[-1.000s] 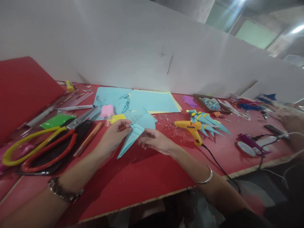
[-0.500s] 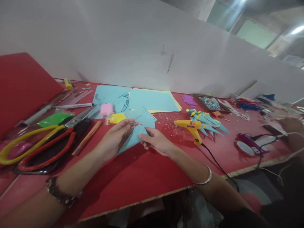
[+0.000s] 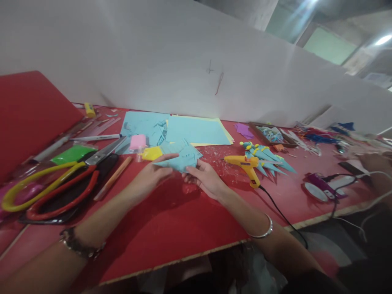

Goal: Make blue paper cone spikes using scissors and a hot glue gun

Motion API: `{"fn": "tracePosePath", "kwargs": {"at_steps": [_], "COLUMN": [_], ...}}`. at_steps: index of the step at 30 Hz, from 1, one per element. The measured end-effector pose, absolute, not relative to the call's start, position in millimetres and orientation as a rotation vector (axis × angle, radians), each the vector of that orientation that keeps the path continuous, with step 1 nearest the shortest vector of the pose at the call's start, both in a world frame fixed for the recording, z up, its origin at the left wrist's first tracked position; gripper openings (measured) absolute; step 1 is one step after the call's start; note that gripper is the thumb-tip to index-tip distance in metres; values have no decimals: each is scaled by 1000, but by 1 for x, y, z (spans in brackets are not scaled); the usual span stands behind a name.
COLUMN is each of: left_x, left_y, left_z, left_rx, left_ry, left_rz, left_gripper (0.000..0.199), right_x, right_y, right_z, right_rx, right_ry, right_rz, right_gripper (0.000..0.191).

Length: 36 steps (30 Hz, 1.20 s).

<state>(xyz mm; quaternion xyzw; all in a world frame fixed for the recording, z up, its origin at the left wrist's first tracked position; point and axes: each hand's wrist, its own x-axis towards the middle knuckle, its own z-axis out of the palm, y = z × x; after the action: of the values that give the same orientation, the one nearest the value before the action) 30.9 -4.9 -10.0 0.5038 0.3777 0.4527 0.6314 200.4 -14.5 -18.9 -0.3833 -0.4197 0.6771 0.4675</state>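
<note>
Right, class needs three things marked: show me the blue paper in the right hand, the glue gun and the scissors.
Blue paper (image 3: 181,162): head view, middle of the piece.
Glue gun (image 3: 245,161): head view, its yellow body.
Scissors (image 3: 98,156): head view, metal blade near the handles.

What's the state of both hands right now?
Left hand: by the pointed end of the folded blue paper; grip cannot be told.
Right hand: closed, pinching the paper's wider end.

Folded blue paper (image 3: 181,162) partly hides the left hand (image 3: 150,174); the edges crop a red panel (image 3: 33,118) and a co-worker's blurred arm (image 3: 379,171).
</note>
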Motion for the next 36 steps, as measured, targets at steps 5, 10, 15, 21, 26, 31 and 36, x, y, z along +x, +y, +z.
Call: {"fn": "tracePosePath", "kwargs": {"at_steps": [5, 10, 15, 21, 26, 31, 36], "left_x": [41, 39, 40, 42, 42, 39, 36], "left_y": [-16, -14, -15, -16, -15, -14, -13], "left_z": [-4, -1, 1, 1, 0, 0, -2], "left_rx": [1409, 1491, 1465, 1433, 1423, 1453, 1434], "left_ry": [940, 1212, 1261, 1267, 1257, 1290, 1295], "left_rz": [981, 987, 997, 1024, 1035, 1123, 1179], "left_gripper": [8, 23, 30, 33, 31, 34, 34], "right_x": [200, 200, 202, 201, 201, 203, 203], "right_y": [-15, -17, -18, -19, -19, -18, -19], "right_z": [-21, -18, -18, -17, -18, -18, -16], "right_rx": [-885, -920, -951, -977, -986, -983, -992], "right_ry": [-1108, -1196, -1333, -1415, -1417, -1424, -1417], "right_rz": [1651, 1615, 1518, 1430, 1425, 1442, 1425], "right_gripper": [36, 37, 35, 30, 30, 29, 29]}}
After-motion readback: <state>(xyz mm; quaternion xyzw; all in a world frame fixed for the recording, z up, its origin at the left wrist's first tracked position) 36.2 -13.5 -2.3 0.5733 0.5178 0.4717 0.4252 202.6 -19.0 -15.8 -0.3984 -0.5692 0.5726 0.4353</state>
